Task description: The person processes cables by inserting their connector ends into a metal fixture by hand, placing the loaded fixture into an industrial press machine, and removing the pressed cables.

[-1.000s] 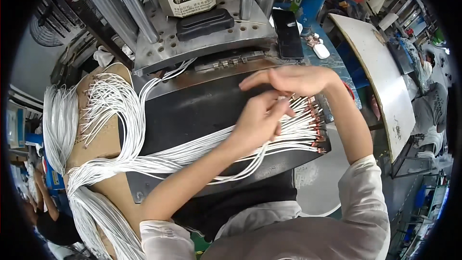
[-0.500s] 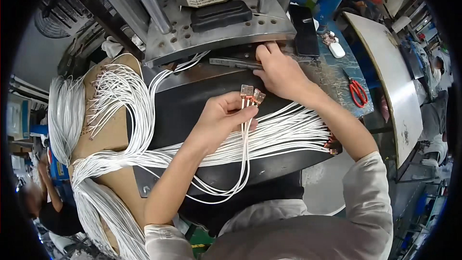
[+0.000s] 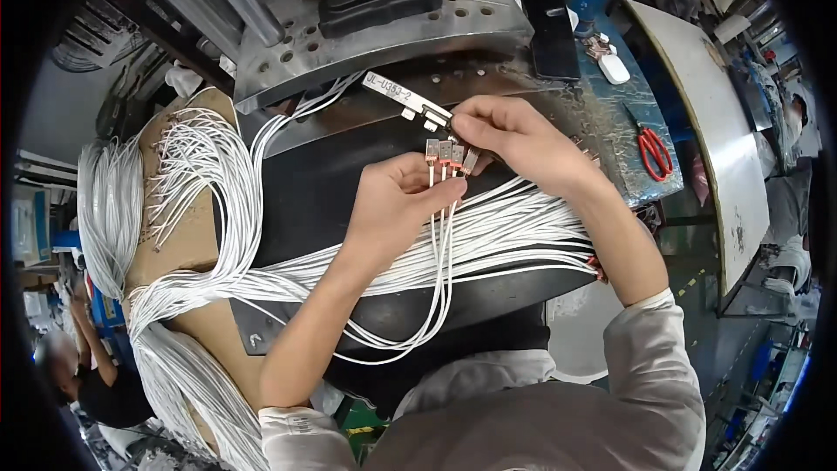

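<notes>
Factory workshop, indicated by: grey steel columned press [image 3: 384,51], mounted at 12 o'clock; long white cable bundles [image 3: 187,296], laid at 8 o'clock; red-handled metal pliers [image 3: 646,137], placed on scuffed blue workbench [image 3: 617,122] at 2 o'clock.

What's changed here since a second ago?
The left hand moved left, carrying a few white cables from the right end of the bundle. The right hand picked up the metal bar and brought it near their connectors. The black phone stayed put.
</notes>
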The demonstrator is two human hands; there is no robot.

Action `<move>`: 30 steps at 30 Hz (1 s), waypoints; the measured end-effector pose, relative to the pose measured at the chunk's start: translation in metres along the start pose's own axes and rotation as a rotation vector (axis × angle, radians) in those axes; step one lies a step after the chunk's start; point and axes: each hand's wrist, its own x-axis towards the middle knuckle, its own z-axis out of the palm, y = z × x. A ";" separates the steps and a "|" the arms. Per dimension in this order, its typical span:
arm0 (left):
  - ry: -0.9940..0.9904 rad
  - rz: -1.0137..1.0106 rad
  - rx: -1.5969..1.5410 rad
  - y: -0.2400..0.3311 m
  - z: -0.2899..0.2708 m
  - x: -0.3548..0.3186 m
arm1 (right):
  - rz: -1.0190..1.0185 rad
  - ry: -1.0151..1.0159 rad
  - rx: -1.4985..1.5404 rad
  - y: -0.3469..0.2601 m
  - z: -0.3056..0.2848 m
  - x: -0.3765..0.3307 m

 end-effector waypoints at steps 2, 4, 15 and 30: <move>0.016 -0.010 -0.042 0.001 0.000 -0.001 | 0.033 0.004 -0.016 -0.004 0.005 -0.004; 0.015 -0.014 -0.051 0.000 -0.002 -0.001 | 0.051 0.005 -0.025 -0.008 0.006 -0.005; -0.049 -0.147 -0.125 0.012 -0.005 -0.007 | 0.084 -0.031 -0.023 -0.008 -0.009 -0.008; -0.022 -0.171 -0.084 0.013 -0.004 -0.011 | 0.083 -0.044 0.009 -0.010 -0.016 -0.006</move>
